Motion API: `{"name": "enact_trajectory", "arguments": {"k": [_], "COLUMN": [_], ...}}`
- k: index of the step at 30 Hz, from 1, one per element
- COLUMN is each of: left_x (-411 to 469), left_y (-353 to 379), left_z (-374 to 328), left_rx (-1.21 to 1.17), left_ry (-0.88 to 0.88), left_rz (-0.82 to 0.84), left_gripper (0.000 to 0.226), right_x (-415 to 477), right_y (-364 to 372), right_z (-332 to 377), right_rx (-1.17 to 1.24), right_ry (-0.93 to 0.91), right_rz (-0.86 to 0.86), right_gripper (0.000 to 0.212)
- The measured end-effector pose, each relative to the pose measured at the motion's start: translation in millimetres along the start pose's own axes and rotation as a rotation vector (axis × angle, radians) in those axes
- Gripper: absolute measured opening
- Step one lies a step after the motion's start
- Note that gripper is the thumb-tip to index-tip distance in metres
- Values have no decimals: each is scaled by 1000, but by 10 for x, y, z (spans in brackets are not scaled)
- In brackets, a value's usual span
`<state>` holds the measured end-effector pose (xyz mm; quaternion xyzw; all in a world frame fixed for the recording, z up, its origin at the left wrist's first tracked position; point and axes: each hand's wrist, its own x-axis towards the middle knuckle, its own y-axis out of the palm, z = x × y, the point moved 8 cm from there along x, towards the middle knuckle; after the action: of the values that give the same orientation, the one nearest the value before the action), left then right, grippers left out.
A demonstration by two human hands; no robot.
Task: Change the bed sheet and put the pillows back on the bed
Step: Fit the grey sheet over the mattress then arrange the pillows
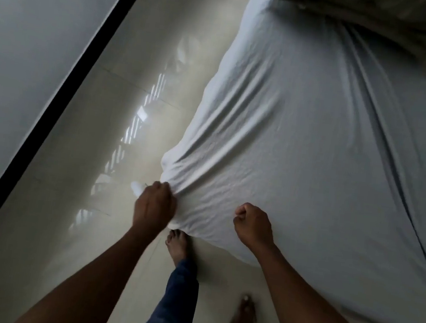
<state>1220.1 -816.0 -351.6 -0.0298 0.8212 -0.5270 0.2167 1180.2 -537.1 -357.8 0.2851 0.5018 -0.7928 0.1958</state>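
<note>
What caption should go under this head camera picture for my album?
Left hand grips the white sheet at the bed corner; right hand pinches it alongside.

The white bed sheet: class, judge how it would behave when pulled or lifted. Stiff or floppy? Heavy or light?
The bed sheet is probably floppy: it bunches into soft folds where the left hand grips its corner. Likely light and thin, since long creases run far across it from that grip. It should drape, not hold shape.
</note>
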Motion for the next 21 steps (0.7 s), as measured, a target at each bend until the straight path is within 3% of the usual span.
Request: {"name": "enact_trajectory", "arguments": {"k": [3, 6, 11, 14, 17, 21], "left_x": [-56, -254, -496, -588, -805, -1438], "left_y": [209, 530, 675, 772, 974, 1317], "left_z": [-673, -1118, -1478, -1593, -1657, -2089], "left_rx": [62, 197, 373, 435, 568, 645], "left_ry": [389, 566, 467, 325, 184, 259], "left_rz": [81, 259, 297, 344, 416, 565], "left_gripper": [5, 23, 31, 37, 58, 30], "right_x": [-116, -297, -705, -981, -1297, -1767], "right_y": [69, 76, 28, 13, 73, 71], "right_z": [-116, -308, -1018, -1637, -2308, -3042], "right_rx": [10, 68, 104, 30, -52, -95], "right_ry": [10, 25, 77, 187, 277, 259], "right_rz": [27, 12, -79, -124, -18, 138], "right_gripper": [13, 15, 26, 60, 85, 74]}}
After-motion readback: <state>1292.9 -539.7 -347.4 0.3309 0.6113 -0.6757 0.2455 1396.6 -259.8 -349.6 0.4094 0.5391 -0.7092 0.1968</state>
